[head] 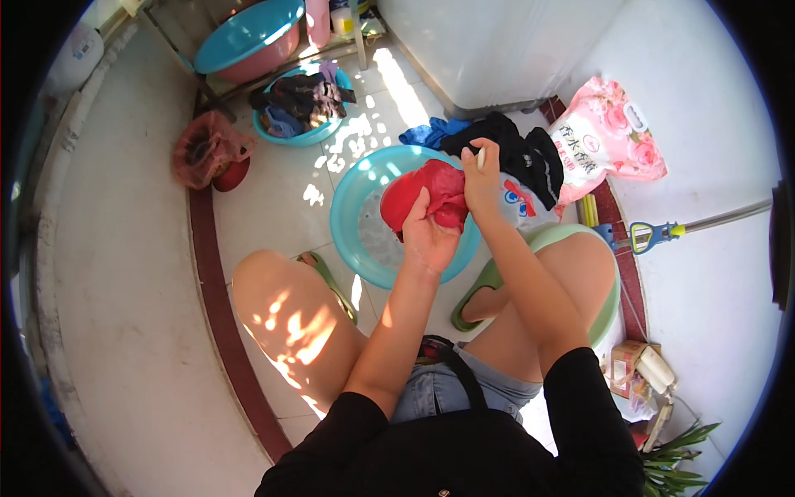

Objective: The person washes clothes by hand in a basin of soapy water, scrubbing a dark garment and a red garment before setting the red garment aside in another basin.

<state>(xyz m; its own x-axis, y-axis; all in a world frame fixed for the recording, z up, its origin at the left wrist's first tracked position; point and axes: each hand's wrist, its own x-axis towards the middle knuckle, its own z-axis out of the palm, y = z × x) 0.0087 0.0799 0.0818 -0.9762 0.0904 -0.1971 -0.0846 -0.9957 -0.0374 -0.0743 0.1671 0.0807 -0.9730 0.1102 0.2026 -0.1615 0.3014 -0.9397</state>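
A bunched red cloth [413, 199], smooth and bulging on one side, is held over a light blue plastic basin [345, 230]. My left hand [428, 239] supports it from below, thumb pressed on top. At the cloth's right edge, my right hand [482, 189] is closed around a small whitish object [481, 158]. Only the end of that object shows between thumb and fingers, so its kind is unclear. Cloudy, sudsy water [380, 239] lies in the basin beneath both hands.
Dark clothes [497, 136] lie beyond the basin, beside a pink floral detergent bag [612, 140]. A second blue basin [298, 138] holds laundry. A red plastic bag [208, 149] sits by the left wall. A mop handle [726, 217] crosses at right.
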